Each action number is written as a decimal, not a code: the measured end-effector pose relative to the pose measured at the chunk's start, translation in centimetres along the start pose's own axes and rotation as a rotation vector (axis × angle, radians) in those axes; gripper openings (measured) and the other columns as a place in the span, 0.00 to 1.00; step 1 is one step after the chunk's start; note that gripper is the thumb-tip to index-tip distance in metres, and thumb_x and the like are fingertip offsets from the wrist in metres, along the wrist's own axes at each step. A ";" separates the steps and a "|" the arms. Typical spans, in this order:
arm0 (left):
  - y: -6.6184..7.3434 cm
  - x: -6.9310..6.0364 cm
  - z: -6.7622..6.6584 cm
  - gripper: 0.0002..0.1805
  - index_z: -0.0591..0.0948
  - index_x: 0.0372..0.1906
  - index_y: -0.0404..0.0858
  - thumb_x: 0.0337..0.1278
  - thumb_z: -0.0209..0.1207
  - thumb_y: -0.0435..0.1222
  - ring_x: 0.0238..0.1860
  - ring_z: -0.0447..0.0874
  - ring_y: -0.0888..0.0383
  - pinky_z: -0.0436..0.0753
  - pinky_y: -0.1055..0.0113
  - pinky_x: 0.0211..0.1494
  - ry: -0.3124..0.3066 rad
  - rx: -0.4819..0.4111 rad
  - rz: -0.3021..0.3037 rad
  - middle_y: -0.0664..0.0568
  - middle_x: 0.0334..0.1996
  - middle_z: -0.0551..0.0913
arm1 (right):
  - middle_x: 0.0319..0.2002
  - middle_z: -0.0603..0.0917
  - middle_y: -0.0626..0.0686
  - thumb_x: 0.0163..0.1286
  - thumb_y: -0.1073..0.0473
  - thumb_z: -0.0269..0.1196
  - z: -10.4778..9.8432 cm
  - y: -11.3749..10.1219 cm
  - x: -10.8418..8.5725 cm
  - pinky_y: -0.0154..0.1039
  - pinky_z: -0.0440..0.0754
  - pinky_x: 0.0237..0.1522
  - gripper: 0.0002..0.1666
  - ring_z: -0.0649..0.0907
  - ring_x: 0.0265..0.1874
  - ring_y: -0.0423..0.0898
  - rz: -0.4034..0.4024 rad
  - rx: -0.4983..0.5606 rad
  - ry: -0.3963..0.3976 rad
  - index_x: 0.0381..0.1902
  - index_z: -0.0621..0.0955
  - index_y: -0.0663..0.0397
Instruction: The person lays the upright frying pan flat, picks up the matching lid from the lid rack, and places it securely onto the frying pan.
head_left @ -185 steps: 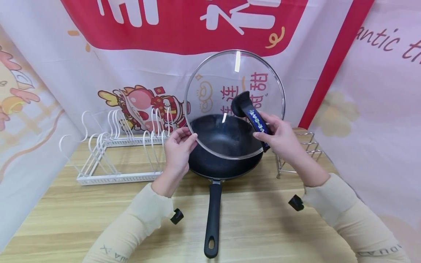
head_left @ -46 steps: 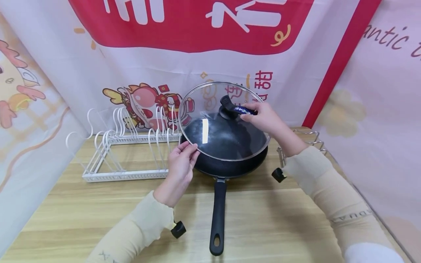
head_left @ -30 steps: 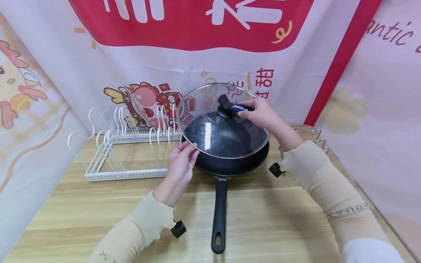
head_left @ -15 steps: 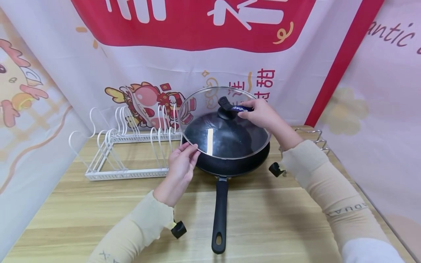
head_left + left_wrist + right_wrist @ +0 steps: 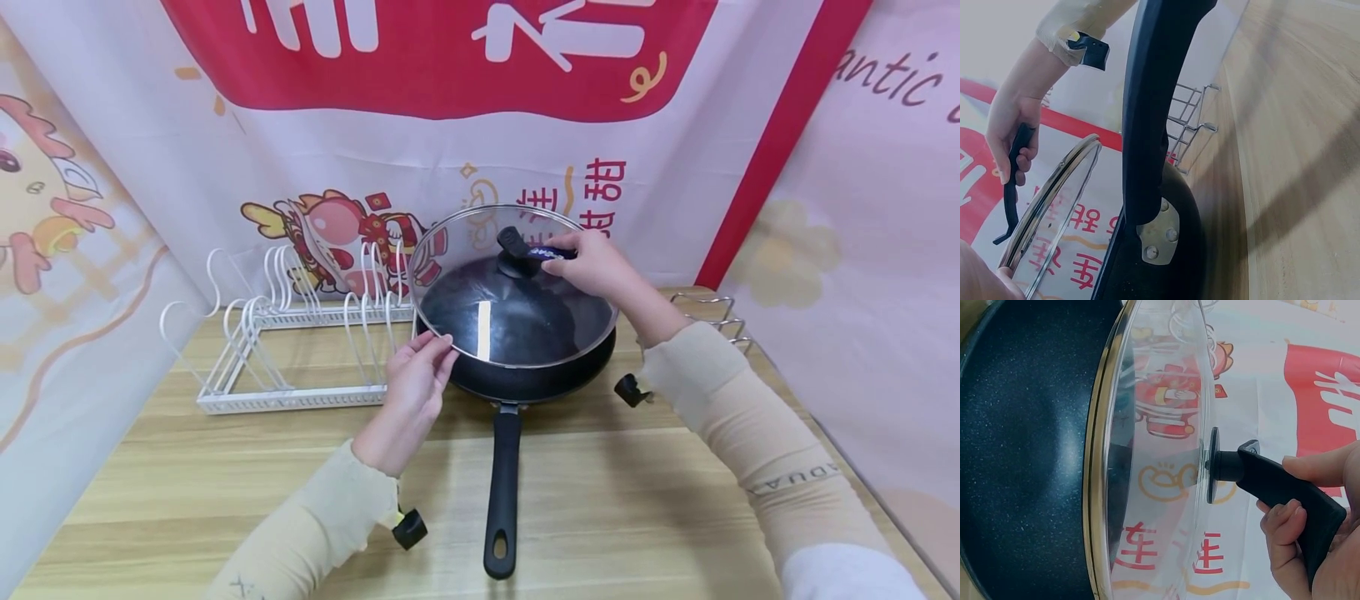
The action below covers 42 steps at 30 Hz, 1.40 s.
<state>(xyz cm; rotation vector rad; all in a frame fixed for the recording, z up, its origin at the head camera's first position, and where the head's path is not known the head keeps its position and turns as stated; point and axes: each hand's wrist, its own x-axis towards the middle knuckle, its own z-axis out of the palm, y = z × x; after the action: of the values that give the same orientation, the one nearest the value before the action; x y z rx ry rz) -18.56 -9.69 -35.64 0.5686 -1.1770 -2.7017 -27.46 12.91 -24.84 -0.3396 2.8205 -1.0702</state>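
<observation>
A glass lid (image 5: 480, 287) with a metal rim is held over a black frying pan (image 5: 525, 385), tilted, and in the right wrist view a gap shows between its rim and the pan's dark inside (image 5: 1022, 450). My right hand (image 5: 600, 265) grips the lid's black handle (image 5: 1291, 500), fingers curled round it. With thumb and fingers, my left hand (image 5: 416, 379) pinches the lid's rim at its near left. The pan stands on the wooden table, its long black handle (image 5: 501, 492) pointing toward me.
A white wire rack (image 5: 292, 400) stands on the table left of the pan. To the right, partly behind my right arm, is a metal wire rack (image 5: 723, 312). A printed cloth banner (image 5: 360, 150) hangs behind the pan.
Since the earliest frame the lid has come down from nearly upright to a lower slant over the pan. Over the last second it has sunk slightly, both hands still holding it.
</observation>
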 end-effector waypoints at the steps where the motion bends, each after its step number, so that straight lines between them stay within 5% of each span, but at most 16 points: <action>1: 0.0 0.0 0.0 0.12 0.71 0.39 0.36 0.64 0.57 0.18 0.28 0.81 0.63 0.85 0.75 0.38 0.002 0.000 0.000 0.52 0.30 0.79 | 0.68 0.73 0.65 0.76 0.57 0.62 0.1 0.0 0.0 0.53 0.72 0.59 0.30 0.73 0.57 0.57 -0.007 -0.004 0.002 0.72 0.73 0.62; 32: -0.5 -0.1 -0.9 0.12 0.70 0.38 0.36 0.64 0.56 0.17 0.29 0.81 0.64 0.86 0.73 0.43 0.004 0.015 -0.019 0.52 0.29 0.79 | 0.67 0.76 0.64 0.76 0.58 0.62 1.2 0.5 0.0 0.52 0.74 0.59 0.30 0.77 0.56 0.56 -0.014 -0.004 0.006 0.71 0.73 0.62; 42: -0.5 -0.1 -1.1 0.13 0.70 0.42 0.35 0.64 0.57 0.18 0.31 0.81 0.63 0.86 0.71 0.49 0.020 0.047 -0.024 0.51 0.33 0.78 | 0.64 0.77 0.65 0.75 0.59 0.62 1.4 0.8 0.1 0.47 0.76 0.51 0.29 0.78 0.51 0.56 -0.039 0.007 -0.007 0.70 0.74 0.64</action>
<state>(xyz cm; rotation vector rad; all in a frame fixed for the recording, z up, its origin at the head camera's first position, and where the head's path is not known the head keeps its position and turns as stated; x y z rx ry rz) -18.00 -10.06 -36.67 0.6190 -1.2387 -2.6881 -27.39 12.52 -26.44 -0.3987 2.8144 -1.0834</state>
